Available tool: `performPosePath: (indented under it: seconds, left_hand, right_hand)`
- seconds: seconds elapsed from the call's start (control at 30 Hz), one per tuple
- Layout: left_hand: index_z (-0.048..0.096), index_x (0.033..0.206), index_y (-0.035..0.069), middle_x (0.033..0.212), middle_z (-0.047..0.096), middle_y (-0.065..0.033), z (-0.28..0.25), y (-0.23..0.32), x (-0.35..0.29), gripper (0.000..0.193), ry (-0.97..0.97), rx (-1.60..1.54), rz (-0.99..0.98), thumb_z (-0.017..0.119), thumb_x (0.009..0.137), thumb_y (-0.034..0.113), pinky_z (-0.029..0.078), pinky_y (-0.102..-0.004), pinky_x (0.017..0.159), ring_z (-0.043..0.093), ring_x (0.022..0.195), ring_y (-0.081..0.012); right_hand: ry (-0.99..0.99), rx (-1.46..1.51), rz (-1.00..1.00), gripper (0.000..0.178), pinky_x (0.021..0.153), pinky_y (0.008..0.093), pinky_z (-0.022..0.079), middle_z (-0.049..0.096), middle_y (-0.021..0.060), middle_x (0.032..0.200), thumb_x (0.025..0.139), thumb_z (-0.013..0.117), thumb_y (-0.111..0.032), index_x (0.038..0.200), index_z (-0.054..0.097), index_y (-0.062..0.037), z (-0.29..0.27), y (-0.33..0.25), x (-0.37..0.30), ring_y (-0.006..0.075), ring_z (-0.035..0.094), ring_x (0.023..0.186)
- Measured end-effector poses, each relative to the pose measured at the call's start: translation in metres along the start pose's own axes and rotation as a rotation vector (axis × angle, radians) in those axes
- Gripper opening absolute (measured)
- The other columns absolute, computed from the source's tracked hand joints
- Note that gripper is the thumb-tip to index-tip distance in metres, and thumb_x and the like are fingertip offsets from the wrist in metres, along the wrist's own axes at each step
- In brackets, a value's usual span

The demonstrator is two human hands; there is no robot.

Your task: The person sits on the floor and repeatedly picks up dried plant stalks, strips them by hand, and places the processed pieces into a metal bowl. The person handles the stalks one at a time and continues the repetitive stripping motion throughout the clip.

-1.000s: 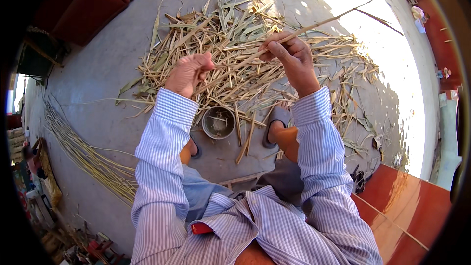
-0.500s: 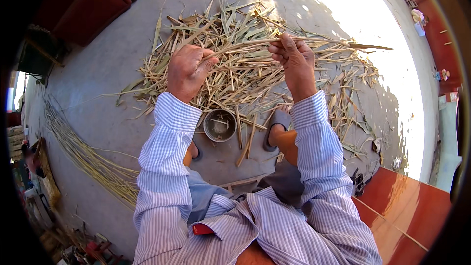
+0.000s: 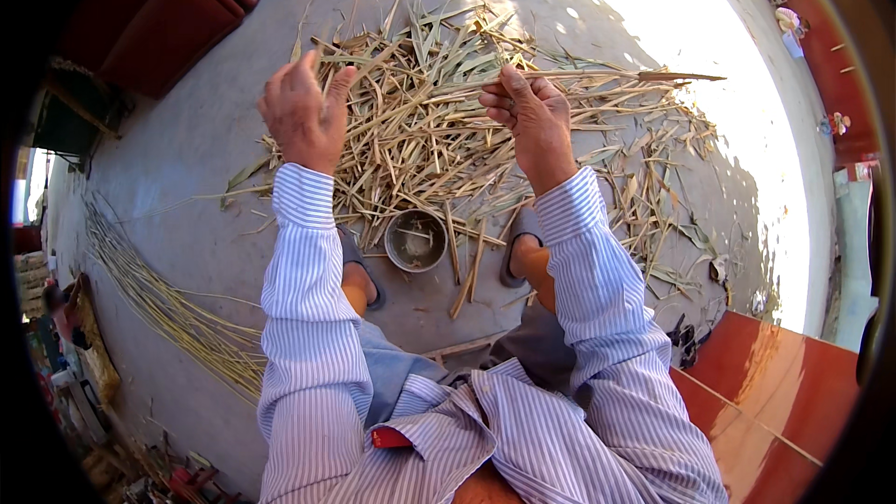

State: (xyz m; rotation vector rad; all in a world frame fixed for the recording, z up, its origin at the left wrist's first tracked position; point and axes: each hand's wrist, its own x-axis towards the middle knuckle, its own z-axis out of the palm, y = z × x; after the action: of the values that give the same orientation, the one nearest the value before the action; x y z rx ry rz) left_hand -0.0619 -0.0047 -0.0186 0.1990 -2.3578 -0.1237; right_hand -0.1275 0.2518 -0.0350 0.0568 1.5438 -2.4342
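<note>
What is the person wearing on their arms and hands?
Both arms wear long sleeves with thin blue and white stripes and buttoned cuffs at the wrists. The left hand and right hand are bare, with no gloves; I see no rings or watch.

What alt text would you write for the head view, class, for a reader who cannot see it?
A seated person in a striped shirt holds a long thin cane between the left hand and right hand, above a heap of dry leaf strippings on a concrete floor. A small metal bowl sits between their feet.
</note>
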Motion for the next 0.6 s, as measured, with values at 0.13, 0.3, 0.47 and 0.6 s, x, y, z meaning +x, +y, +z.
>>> performPosePath:
  seconds: [0.13, 0.3, 0.47, 0.6]
  left_hand:
    - [0.067, 0.095, 0.004, 0.085, 0.068, -0.0096, -0.003, 0.055, -0.006, 0.031, -0.291, -0.467, 0.134, 0.067, 0.086, 0.034, 0.046, -0.0385, 0.075, 0.063, 0.081, -0.0271]
    - [0.066, 0.080, 0.010, 0.066, 0.062, -0.0051, -0.009, 0.029, -0.001, 0.020, -0.310, -0.380, 0.152, 0.070, 0.081, 0.029, 0.042, -0.0396, 0.064, 0.059, 0.067, -0.0253]
    - [0.064, 0.081, 0.005, 0.070, 0.066, -0.0068, -0.021, 0.025, 0.007, 0.018, -0.419, -0.644, 0.046, 0.074, 0.078, 0.019, 0.047, -0.0342, 0.057, 0.065, 0.063, -0.0232]
    - [0.066, 0.086, -0.001, 0.073, 0.069, -0.0099, -0.002, 0.069, -0.015, 0.020, -0.485, -0.669, -0.050, 0.076, 0.077, 0.014, 0.051, -0.0307, 0.058, 0.067, 0.064, -0.0168]
  right_hand:
    - [-0.056, 0.038, 0.079, 0.027, 0.062, 0.0234, 0.056, 0.069, 0.0117, 0.088, 0.092, 0.065, -0.026, 0.097, 0.058, -0.0001, 0.016, 0.017, -0.002, 0.0164, 0.068, 0.075]
    - [0.021, 0.091, 0.098, 0.021, 0.064, 0.0228, 0.058, 0.068, 0.0093, 0.087, 0.095, 0.061, -0.021, 0.099, 0.058, -0.0014, -0.007, 0.001, 0.014, 0.0148, 0.068, 0.077]
    - [-0.036, 0.070, 0.104, 0.021, 0.065, 0.0218, 0.058, 0.069, 0.0108, 0.093, 0.094, 0.062, -0.021, 0.097, 0.059, -0.0004, -0.011, 0.001, 0.012, 0.0154, 0.068, 0.079]
    - [-0.130, 0.073, 0.105, 0.024, 0.067, 0.0223, 0.058, 0.069, 0.0114, 0.093, 0.093, 0.064, -0.022, 0.098, 0.058, 0.0002, 0.008, 0.011, 0.001, 0.0149, 0.068, 0.079]
